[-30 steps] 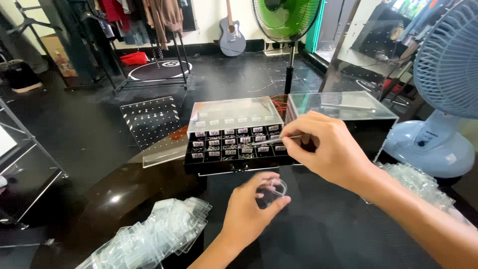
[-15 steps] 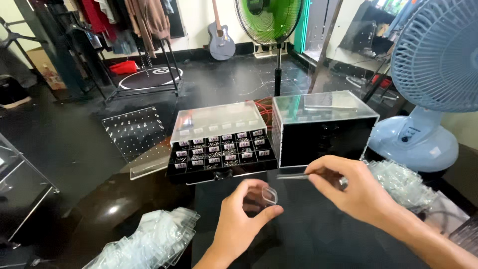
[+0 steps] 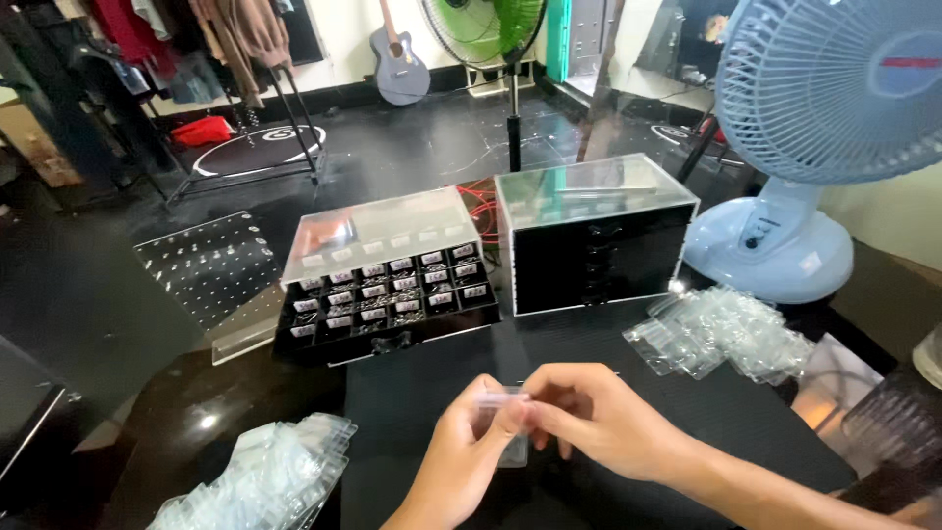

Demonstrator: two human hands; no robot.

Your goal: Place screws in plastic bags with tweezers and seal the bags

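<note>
Above black mat (image 3: 412,393): both hands (image 3: 535,432) pinch small clear bag (image 3: 510,424), contents indiscernible.

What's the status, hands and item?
Left hand and right hand both pinching small clear plastic zip bag. Black compartment tray open behind. Nothing in the way.

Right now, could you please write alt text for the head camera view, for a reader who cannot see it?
Two bare hands, left hand and right hand, hold a small clear plastic zip bag together over a black table mat. Behind it stand an open black drawer tray of small compartments and a black drawer cabinet with clear top, with piles of clear bags and a pale blue desk fan nearby.
</note>
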